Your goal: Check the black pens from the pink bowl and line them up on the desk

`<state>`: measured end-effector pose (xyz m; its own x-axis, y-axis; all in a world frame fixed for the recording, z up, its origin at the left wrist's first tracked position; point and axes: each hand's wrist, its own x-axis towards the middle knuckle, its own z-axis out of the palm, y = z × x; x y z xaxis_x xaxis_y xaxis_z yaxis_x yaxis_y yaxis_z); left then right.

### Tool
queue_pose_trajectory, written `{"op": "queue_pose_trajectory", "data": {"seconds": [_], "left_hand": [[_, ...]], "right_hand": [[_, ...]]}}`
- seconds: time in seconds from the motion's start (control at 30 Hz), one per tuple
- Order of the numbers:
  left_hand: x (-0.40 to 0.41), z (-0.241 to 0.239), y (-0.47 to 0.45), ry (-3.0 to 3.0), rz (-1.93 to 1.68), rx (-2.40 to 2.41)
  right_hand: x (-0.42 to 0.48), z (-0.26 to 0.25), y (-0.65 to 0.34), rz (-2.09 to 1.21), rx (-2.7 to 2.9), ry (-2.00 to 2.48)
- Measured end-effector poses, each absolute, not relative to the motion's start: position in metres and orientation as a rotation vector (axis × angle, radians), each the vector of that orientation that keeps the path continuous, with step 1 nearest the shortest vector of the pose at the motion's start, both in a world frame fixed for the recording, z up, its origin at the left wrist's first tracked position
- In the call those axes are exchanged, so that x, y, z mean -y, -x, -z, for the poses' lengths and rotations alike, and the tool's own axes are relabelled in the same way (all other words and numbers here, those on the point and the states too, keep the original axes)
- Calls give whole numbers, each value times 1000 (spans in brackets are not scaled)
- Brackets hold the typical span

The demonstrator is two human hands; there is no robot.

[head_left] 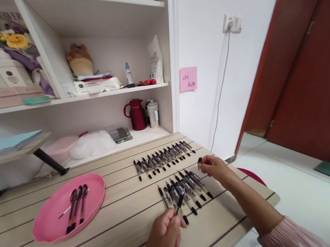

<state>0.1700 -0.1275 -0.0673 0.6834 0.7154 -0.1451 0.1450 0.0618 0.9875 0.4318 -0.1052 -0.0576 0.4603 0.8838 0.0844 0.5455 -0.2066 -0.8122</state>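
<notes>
My left hand [168, 230] is closed around a black pen [180, 203], which slants up over the front row of pens. My right hand [216, 169] pinches a small dark piece [200, 162] that looks like a pen cap, partly hidden by the fingers, just right of the pens. The front row of pens [190, 185] lies side by side on the table [127, 204], partly covered by my left hand. Behind it lies a second row of clear-barrelled black pens [161, 159]. A pink plate [97, 197] on the left bears 3 pens [77, 208] and a thin white stick [64, 212].
A white shelf unit [110, 93] stands behind the table, holding a red jug [137, 115], a cup [153, 115] and a plastic bag [91, 144]. At the left is a raised stand [9, 152] with papers. A cable [221, 93] hangs down the wall on the right.
</notes>
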Motion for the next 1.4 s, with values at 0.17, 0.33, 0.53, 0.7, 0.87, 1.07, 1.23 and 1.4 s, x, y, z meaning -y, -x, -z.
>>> {"op": "queue_pose_trajectory", "data": {"seconds": [0.17, 0.33, 0.53, 0.7, 0.87, 1.07, 1.23, 1.4], "left_hand": [[127, 67, -170, -1476, -504, -753], [127, 64, -170, -1470, -494, -761], [126, 67, -170, -1467, -498, -752], [126, 67, -169, -1478, -489, -754], [129, 63, -169, -1463, -505, -768], [129, 63, -170, -1445, -527, -772], [127, 63, -168, -1472, -561, -728], [127, 59, -168, -1485, -581, -731]], "right_hand": [[131, 30, -382, -1045, 937, 1055], [141, 14, -356, -1020, 962, 990], [143, 17, -348, -1017, 1071, 1027], [144, 27, -337, -1082, 1098, 1043], [145, 33, -327, -1134, 1106, 1072], [148, 36, -321, -1128, 1168, 1062], [147, 38, -317, -1100, 1179, 1067], [146, 36, -313, -1110, 1173, 1087]]}}
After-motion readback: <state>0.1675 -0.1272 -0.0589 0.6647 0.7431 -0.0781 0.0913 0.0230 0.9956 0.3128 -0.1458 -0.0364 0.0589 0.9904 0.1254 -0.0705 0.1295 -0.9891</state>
